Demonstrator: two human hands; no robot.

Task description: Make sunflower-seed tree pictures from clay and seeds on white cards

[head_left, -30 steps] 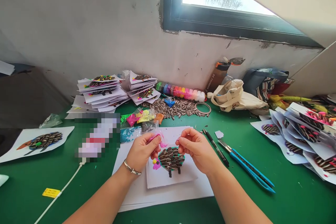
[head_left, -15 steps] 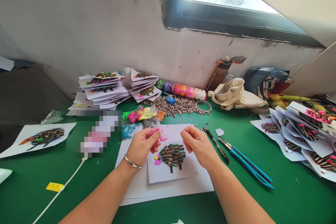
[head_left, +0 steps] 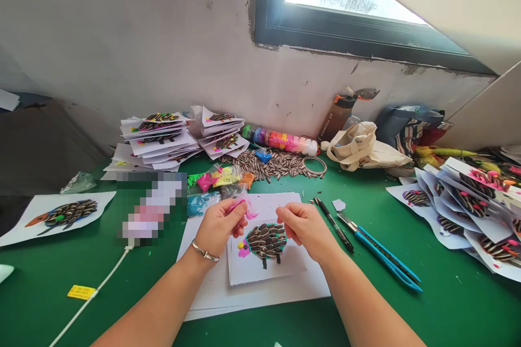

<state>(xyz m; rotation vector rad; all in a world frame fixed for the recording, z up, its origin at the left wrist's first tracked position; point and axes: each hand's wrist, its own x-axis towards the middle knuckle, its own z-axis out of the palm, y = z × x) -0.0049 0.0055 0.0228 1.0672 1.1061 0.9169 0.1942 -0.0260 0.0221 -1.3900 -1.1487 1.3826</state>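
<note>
My left hand [head_left: 223,222], with a bracelet at its wrist, is closed around a small clear plastic bag with pink clay [head_left: 251,205]. Opposite it, my right hand [head_left: 300,223] has its thumb and fingertips pinched together; whatever may be between them is too small to make out. Both are raised over a white card [head_left: 260,275] bearing a picture of an animal made of sunflower seeds [head_left: 264,241], with a teal outline, pink head, yellow beak and black legs. That card rests on a stack of larger white paper [head_left: 203,303].
Right of the paper lie a black pen [head_left: 334,225] and blue tweezers [head_left: 386,257]. Behind are bags of coloured clay [head_left: 222,176], loose sunflower seeds [head_left: 272,165] and clay tubs [head_left: 280,140]. Stacked seed pictures [head_left: 158,143] stand back left, with another pile [head_left: 472,211] at right.
My right hand has shifted slightly left and down, closer to my left hand. The left hand keeps its hold on the pink clay bag.
</note>
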